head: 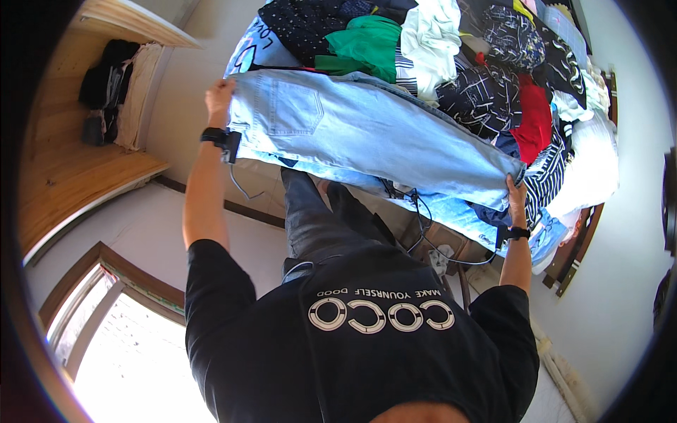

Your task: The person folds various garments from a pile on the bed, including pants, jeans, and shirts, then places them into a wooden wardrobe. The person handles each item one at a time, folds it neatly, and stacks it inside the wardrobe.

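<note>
A pair of light blue denim jeans (370, 127) is stretched lengthwise over the near side of a bed heaped with clothes. My left hand (218, 99) grips the waist end of the jeans, near a back pocket. At the other end, my right hand (515, 198) holds the leg hem. Both wrists wear black straps with small devices and cables. Just beyond the jeans lie a green garment (370, 45), a white garment (431, 42), a red cloth (531, 119) and several black patterned clothes (481, 98).
An open wooden cabinet (69, 143) with dark and beige clothes (138, 95) is at the left. Below it is a bright window (132, 359). A black cable (423, 222) hangs by the bed's near edge. A white bundle (592, 164) lies at the bed's right end.
</note>
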The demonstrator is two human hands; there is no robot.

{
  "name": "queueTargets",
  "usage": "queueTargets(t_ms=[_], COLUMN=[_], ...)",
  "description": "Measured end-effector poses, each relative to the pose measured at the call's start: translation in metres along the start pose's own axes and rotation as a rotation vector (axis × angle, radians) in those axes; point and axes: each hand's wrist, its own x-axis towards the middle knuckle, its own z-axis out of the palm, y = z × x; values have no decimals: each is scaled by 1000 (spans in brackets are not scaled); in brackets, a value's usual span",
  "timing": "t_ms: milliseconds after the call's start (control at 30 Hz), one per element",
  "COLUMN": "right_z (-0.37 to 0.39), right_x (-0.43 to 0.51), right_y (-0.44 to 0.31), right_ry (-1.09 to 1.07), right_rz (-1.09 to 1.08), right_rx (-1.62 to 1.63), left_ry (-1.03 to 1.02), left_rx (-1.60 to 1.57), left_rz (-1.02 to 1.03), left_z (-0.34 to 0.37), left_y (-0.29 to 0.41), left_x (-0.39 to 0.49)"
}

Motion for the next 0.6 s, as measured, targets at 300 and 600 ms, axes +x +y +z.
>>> queueTargets(t_ms=[300,600], right_z=[18,17], right_x=[-23,-47], right_y=[-13,-58], right_ry=[38,-227], right_rz=[149,379], right_rx=[92,376], left_ry=[-142,-438], left_rx=[189,610], left_rz=[-112,-28], left_z=[16,-7], left_y=[-50,-13], left_x=[-7,-48])
